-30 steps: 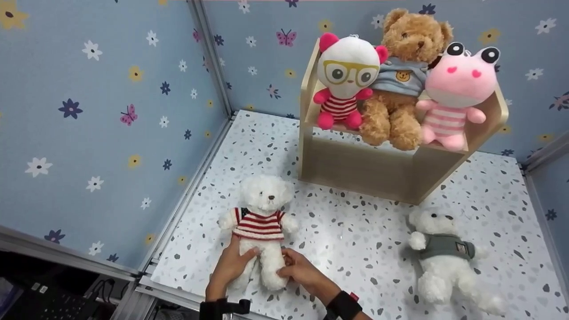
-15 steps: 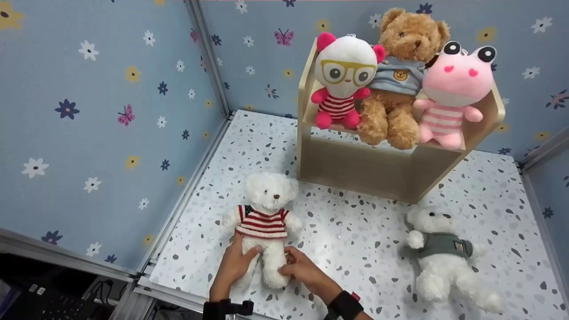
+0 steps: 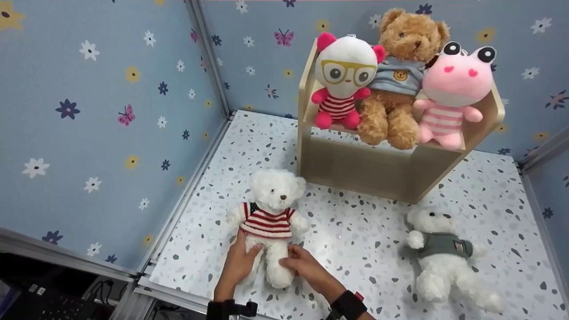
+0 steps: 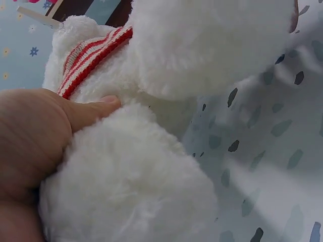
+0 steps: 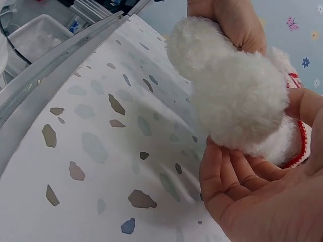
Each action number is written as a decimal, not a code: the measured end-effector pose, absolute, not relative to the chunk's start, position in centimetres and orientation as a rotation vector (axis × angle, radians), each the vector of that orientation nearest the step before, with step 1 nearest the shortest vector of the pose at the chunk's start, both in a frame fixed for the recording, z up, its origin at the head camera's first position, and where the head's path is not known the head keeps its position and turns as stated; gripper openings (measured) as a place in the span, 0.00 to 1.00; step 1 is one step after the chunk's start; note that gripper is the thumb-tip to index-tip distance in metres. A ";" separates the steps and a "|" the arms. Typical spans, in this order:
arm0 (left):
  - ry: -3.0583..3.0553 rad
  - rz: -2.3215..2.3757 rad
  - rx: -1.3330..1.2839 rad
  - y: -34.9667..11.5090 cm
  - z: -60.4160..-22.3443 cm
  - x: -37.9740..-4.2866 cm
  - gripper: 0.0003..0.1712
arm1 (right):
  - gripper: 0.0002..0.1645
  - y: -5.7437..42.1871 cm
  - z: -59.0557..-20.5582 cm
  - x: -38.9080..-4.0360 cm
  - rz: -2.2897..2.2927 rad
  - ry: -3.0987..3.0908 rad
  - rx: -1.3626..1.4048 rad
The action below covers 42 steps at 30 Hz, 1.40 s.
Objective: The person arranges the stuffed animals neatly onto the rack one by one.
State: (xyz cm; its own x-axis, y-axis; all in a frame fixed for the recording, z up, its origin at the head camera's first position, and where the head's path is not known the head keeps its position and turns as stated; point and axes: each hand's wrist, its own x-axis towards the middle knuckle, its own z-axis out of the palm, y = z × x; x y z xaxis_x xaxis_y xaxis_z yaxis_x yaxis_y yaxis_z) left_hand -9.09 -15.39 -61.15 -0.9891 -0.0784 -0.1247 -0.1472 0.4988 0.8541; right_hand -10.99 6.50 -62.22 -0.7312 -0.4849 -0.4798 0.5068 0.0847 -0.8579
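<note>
A white teddy bear point(image 3: 275, 191) in a red-and-white striped sweater point(image 3: 267, 223) faces up toward the head camera near the table's front left. My left hand point(image 3: 240, 262) grips its hip and leg on the left side, thumb laid over the fur. On the other side my right hand point(image 3: 306, 269) holds the other leg point(image 3: 278, 266) between thumb and fingers. In the right wrist view, the fingers point(image 5: 234, 169) cup that leg from beneath. The left wrist view shows the thumb point(image 4: 96, 111) pressed into the fur below the sweater hem.
A wooden shelf point(image 3: 355, 164) at the back bears a panda plush point(image 3: 346, 80), a brown teddy bear point(image 3: 393, 106) and a pink frog plush point(image 3: 458, 84). Another white bear in a green shirt point(image 3: 444, 246) lies at the right. Flowered walls point(image 3: 102, 146) enclose the speckled table point(image 3: 355, 249).
Both hands have moved the striped-sweater bear slightly right and toward the shelf. The head view shifted a little. The other plush toys stay where they were.
</note>
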 end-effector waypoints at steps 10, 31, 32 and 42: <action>2.565 1.659 -0.136 -13.8 -61.3 -9.3 0.46 | 0.47 7.4 -62.0 -11.7 -1.776 1.692 0.014; 2.482 1.704 -0.045 -10.7 -61.5 -9.7 0.47 | 0.50 9.9 -62.3 -11.5 -1.893 1.847 0.047; 2.490 1.691 -0.040 -10.6 -61.5 -9.7 0.47 | 0.49 10.0 -62.3 -11.4 -1.900 1.860 0.045; 2.393 1.743 -0.001 -9.0 -61.5 -9.7 0.50 | 0.52 11.9 -62.6 -11.1 -1.939 1.934 0.075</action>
State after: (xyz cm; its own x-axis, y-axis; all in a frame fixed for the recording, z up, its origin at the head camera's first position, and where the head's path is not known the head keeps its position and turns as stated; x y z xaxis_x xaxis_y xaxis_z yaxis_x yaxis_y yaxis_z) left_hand -9.70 -8.97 -61.48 -0.9836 0.1059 -0.1460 -0.1064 0.3125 0.9439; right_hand -11.13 11.89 -62.57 -0.9190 -0.2394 -0.3131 0.3137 0.0367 -0.9488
